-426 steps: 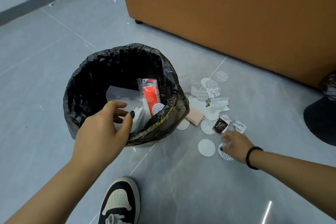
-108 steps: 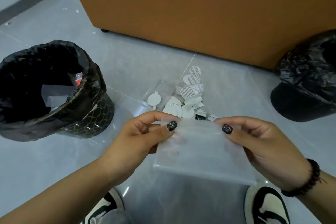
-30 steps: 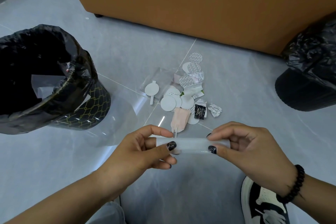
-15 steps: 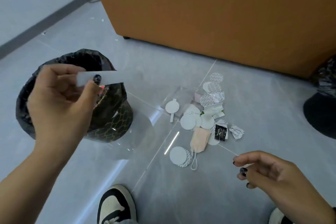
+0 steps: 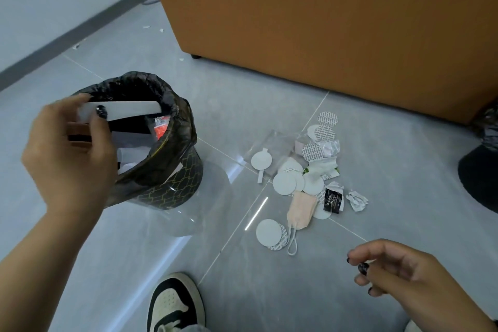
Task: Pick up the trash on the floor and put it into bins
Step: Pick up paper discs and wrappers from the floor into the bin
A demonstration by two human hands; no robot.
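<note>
My left hand (image 5: 67, 159) pinches a folded translucent plastic bag (image 5: 126, 109) and holds it over the open mouth of the black-lined bin (image 5: 172, 127) on the left. Inside the bin lie white paper and a red packet. My right hand (image 5: 398, 275) hovers low at the lower right with fingers loosely curled and nothing in it. A pile of trash lies on the floor between the bins: white round seals (image 5: 284, 183), a pink face mask (image 5: 300, 210), a small black packet (image 5: 332, 200), crumpled wrappers (image 5: 357, 200) and a clear bag (image 5: 272, 153).
An orange sofa side (image 5: 323, 21) stands behind the pile. A second black-lined bin (image 5: 482, 170) sits at the right edge. A clear plastic sheet (image 5: 199, 205) lies on the floor against the left bin. My shoe (image 5: 175, 302) is at the bottom centre.
My left hand carried the folded plastic bag from between both hands up and left over the bin mouth. My right hand let go of it and stays low at the right.
</note>
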